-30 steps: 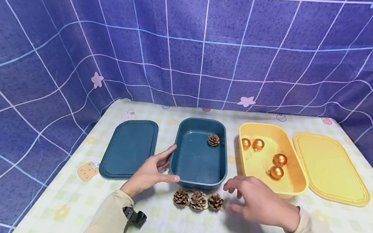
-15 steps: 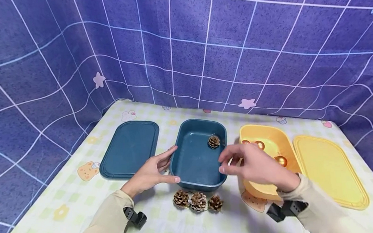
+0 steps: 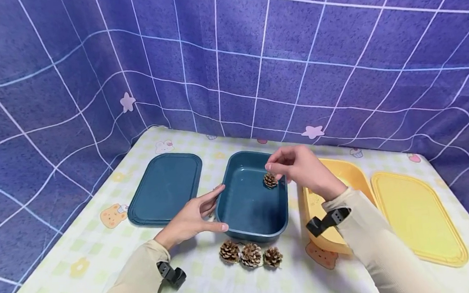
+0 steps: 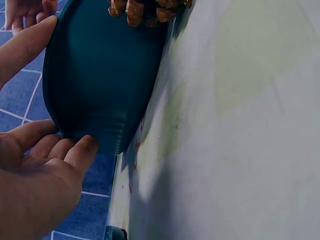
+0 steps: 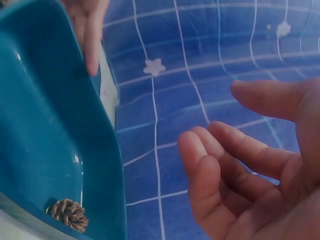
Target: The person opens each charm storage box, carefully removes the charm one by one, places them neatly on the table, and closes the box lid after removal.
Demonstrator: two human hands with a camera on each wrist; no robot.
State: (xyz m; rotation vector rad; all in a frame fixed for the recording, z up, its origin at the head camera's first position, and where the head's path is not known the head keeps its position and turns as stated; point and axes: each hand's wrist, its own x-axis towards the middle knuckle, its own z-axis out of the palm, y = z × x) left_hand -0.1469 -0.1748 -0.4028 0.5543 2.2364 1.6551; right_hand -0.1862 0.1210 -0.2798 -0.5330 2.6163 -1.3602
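A deep blue plastic container (image 3: pixel 252 210) stands mid-table with one pinecone (image 3: pixel 270 180) inside, near its far right corner. My left hand (image 3: pixel 192 221) rests against the container's left side, thumb and fingers spread; the left wrist view shows the thumb at the rim. My right hand (image 3: pixel 303 168) hovers over the far right rim, fingertips overlapping the inside pinecone in the head view. In the right wrist view, the right-hand fingers (image 5: pixel 205 185) are loosely bent, thumb apart, nothing between them. Three pinecones (image 3: pixel 251 256) sit in a row before the container's near end.
A blue lid (image 3: pixel 166 189) lies left of the container. To the right stands a yellow container (image 3: pixel 345 169), partly hidden by the right forearm, with a yellow lid (image 3: pixel 418 219) beside it. A purple gridded curtain (image 3: pixel 227 63) hangs behind the table.
My right hand has moved from beside the pinecone row up and forward to the far right of the blue container. Its forearm now covers the golden baubles. The left hand stays put.
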